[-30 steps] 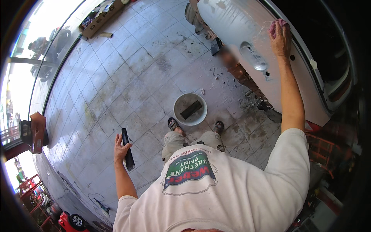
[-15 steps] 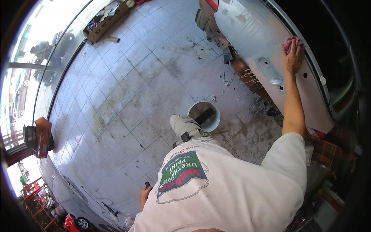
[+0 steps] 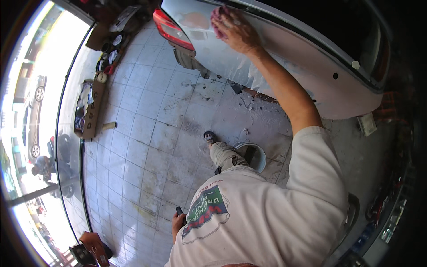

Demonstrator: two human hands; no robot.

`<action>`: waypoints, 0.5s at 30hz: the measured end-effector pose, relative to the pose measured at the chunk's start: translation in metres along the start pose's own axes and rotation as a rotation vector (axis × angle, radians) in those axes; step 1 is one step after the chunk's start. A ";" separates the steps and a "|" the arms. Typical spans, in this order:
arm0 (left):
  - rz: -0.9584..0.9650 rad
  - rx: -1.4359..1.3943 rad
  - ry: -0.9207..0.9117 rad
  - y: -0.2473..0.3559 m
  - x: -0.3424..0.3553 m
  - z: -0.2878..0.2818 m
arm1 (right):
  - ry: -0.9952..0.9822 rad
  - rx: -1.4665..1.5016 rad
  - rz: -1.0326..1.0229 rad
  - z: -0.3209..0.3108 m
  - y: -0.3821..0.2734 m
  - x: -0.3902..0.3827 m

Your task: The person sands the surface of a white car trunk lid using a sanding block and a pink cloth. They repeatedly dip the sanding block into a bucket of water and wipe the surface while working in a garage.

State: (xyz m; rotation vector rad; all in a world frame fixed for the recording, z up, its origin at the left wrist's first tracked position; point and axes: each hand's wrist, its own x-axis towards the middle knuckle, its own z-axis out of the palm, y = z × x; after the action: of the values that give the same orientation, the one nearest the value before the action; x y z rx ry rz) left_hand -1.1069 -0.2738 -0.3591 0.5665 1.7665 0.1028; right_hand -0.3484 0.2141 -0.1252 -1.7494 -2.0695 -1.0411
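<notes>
My right hand [image 3: 242, 35] reaches forward over the car panel [image 3: 311, 84], its fingers pressing a crumpled pink cloth [image 3: 218, 22] onto the upper part, near the red tail light [image 3: 174, 30]. The panel is patchy grey and pinkish, with wet streaks running down it. Low at my left side, my left hand [image 3: 178, 222] is closed around a small dark object [image 3: 179, 211]; most of it is hidden, so its kind does not show.
A whitish bucket [image 3: 262, 165] with a dark block [image 3: 250, 155] inside stands by my leg. On the tiled floor [image 3: 147, 155], a cardboard box [image 3: 91, 109] full of items and a short tube [image 3: 109, 126] lie beside the glass front. Debris is scattered below the car.
My right hand has slid the pink cloth leftward and forward along the panel, toward the tail light. The view has turned left. My left hand still grips the dark object.
</notes>
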 end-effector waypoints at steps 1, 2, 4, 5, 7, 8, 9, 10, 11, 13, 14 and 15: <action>0.068 0.094 0.033 0.037 0.022 -0.024 | 0.010 0.045 -0.030 0.017 -0.020 0.013; 0.243 0.364 0.143 0.090 0.052 -0.038 | 0.007 0.095 -0.030 0.035 -0.033 0.019; 0.294 0.559 0.180 0.254 0.070 -0.033 | -0.035 0.177 -0.033 0.051 -0.064 0.025; 0.455 0.593 0.213 0.299 0.087 -0.049 | -0.067 0.288 0.007 0.051 -0.080 0.028; 0.713 0.434 0.154 0.434 0.050 -0.017 | -0.196 0.524 0.140 0.036 -0.097 0.019; 0.849 0.504 0.204 0.477 0.051 -0.012 | -0.271 0.677 0.230 0.023 -0.106 0.015; 0.951 0.481 0.155 0.517 0.047 -0.003 | -0.270 0.740 0.316 0.013 -0.114 0.003; 1.054 0.462 0.041 0.563 0.042 0.014 | -0.263 0.776 0.425 0.003 -0.113 -0.017; 1.141 0.475 -0.064 0.595 0.035 0.027 | -0.237 0.831 0.552 0.003 -0.121 -0.034; 1.287 0.495 -0.310 0.651 0.026 0.059 | -0.242 0.862 0.832 0.003 -0.135 -0.080; 1.341 0.500 -0.447 0.675 0.027 0.076 | -0.272 0.841 0.982 0.002 -0.137 -0.103; 1.407 0.571 -0.553 0.695 0.036 0.091 | -0.535 1.002 1.300 -0.015 -0.126 -0.101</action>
State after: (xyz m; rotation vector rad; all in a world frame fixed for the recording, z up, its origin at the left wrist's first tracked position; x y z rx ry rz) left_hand -0.8061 0.3304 -0.1660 1.9537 0.5669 0.3662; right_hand -0.4434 0.1234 -0.2201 -2.1095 -0.7733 0.7409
